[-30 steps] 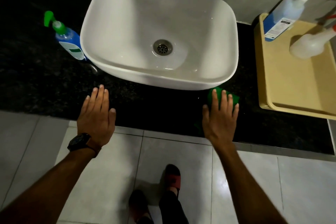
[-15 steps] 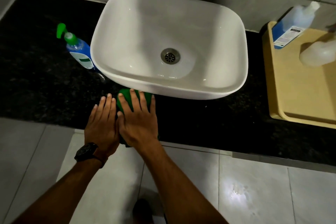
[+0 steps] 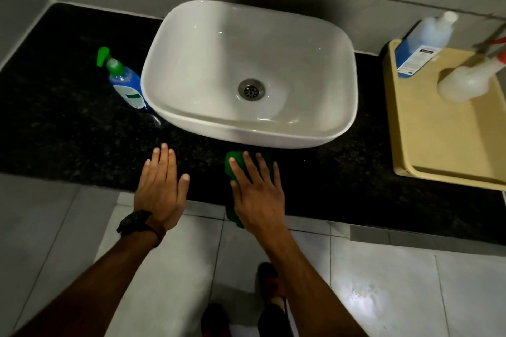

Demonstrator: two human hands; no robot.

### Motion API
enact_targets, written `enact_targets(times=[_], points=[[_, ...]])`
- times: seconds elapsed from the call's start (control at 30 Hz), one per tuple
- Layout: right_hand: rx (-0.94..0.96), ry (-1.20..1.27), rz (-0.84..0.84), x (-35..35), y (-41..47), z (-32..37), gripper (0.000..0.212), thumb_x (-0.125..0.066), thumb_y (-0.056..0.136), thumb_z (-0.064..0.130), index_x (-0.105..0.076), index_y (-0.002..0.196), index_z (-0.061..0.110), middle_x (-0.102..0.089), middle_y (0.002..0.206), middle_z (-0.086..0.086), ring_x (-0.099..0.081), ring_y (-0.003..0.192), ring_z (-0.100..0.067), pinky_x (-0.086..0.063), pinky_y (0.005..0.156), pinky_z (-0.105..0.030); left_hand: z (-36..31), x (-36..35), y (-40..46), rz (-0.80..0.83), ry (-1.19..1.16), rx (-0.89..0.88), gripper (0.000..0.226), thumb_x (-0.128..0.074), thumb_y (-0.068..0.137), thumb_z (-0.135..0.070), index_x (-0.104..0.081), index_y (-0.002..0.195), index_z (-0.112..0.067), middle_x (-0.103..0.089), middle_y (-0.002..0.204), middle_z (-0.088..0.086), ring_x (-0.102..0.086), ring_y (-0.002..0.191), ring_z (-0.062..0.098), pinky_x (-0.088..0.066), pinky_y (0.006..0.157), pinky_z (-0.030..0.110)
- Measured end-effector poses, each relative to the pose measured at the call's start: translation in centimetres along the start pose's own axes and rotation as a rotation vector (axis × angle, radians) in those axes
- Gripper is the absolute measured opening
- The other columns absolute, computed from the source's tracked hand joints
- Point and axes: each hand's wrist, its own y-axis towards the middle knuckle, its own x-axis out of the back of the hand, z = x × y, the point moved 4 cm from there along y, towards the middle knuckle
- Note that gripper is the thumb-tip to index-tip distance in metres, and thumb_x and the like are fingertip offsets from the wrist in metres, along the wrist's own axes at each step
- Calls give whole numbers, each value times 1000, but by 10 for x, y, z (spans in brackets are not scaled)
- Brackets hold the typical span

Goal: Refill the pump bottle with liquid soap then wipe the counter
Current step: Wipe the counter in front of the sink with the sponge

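Observation:
A blue pump bottle (image 3: 126, 84) with a green pump stands on the black granite counter (image 3: 68, 117), left of the white basin (image 3: 249, 74). My right hand (image 3: 256, 191) lies flat on a green cloth (image 3: 232, 165), pressing it onto the counter's front strip just below the basin. The cloth's lower end hangs over the counter edge. My left hand (image 3: 161, 186), with a dark watch on the wrist, rests flat on the counter edge, fingers spread, holding nothing, a short way left of the cloth.
A beige tray (image 3: 449, 145) sits on the counter at the right, holding a blue refill bottle (image 3: 423, 44) with a white label and a translucent spray bottle (image 3: 465, 82). Grey wall tiles stand behind the basin. My feet show on the tiled floor below.
The right hand slid the cloth left until it met the left hand, then moved it back right to below the basin's middle. The left hand stayed at the counter edge.

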Motion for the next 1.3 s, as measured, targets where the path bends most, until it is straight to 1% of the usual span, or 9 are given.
enact_targets(times=[0.17, 0.37, 0.53, 0.73, 0.87, 1.0, 1.1, 1.2, 1.3], points=[[-106, -43, -19, 26, -26, -68, 49, -36, 105, 41, -40, 153, 35, -41, 161, 1, -29, 152, -26, -23, 124, -53, -63, -9, -19, 33, -26, -152, 69, -21, 102, -40, -22, 154, 5, -18, 164, 21, -18, 153, 33, -14, 126, 47], [-178, -86, -49, 54, -50, -138, 55, -60, 94, 23, -51, 148, 27, -52, 153, -2, -43, 145, -29, -38, 117, -52, -179, -16, -19, 64, -105, -294, 67, -21, 103, -41, -20, 155, 1, -14, 166, 16, -12, 155, 28, -15, 126, 44], [-229, -56, -25, 84, -67, -172, 60, -36, 87, 25, -58, 142, 23, -59, 146, -6, -52, 139, -30, -48, 109, -51, -272, -17, -17, 112, -181, -421, 68, -15, 104, -46, -11, 158, -5, -3, 168, 9, -2, 156, 21, -9, 127, 39], [-343, 145, -171, 133, -84, -228, 52, -64, 90, 9, -62, 139, 25, -64, 139, -2, -67, 116, -21, -61, 77, -33, -362, -4, 3, 85, -321, -515, 65, -12, 106, -45, -14, 158, -7, -7, 169, 7, -4, 156, 17, -10, 127, 37], [-312, 192, -351, 191, -87, -274, 55, -61, 92, 8, -57, 142, 31, -64, 137, 3, -68, 108, -16, -60, 78, -28, -422, 4, 40, 41, -405, -480, 66, -10, 105, -46, -15, 158, -7, -8, 169, 6, -5, 156, 16, -9, 127, 36], [-324, 146, -452, 239, -76, -329, 55, -57, 92, 12, -56, 142, 34, -64, 137, 1, -69, 104, -21, -61, 75, -35, -479, 3, 73, 32, -404, -431, 70, -9, 103, -48, -12, 158, -6, -7, 168, 9, -5, 156, 20, -8, 127, 37], [-399, 167, -379, 251, -54, -378, 56, -59, 94, 4, -55, 144, 28, -62, 140, -5, -67, 107, -32, -60, 83, -45, -509, -5, 89, 56, -335, -352, 72, -12, 102, -47, -9, 158, -3, -6, 168, 14, -7, 156, 26, -7, 127, 39], [-433, 98, -279, 248, -26, -422, 50, -55, 101, 10, -51, 148, 27, -56, 147, -2, -67, 107, -33, -60, 82, -44, -526, -17, 100, 90, -254, -284, 75, -6, 99, -48, -7, 157, -1, -3, 167, 17, -6, 156, 30, -8, 127, 42], [-469, 64, -122, 233, 0, -462, 56, -49, 103, 11, -38, 155, 31, -41, 159, 1, -51, 134, -28, -52, 99, -42, -534, -28, 107, 83, -230, -246, 75, -7, 98, -48, -12, 157, -1, -8, 167, 18, -9, 155, 32, -13, 126, 45]])
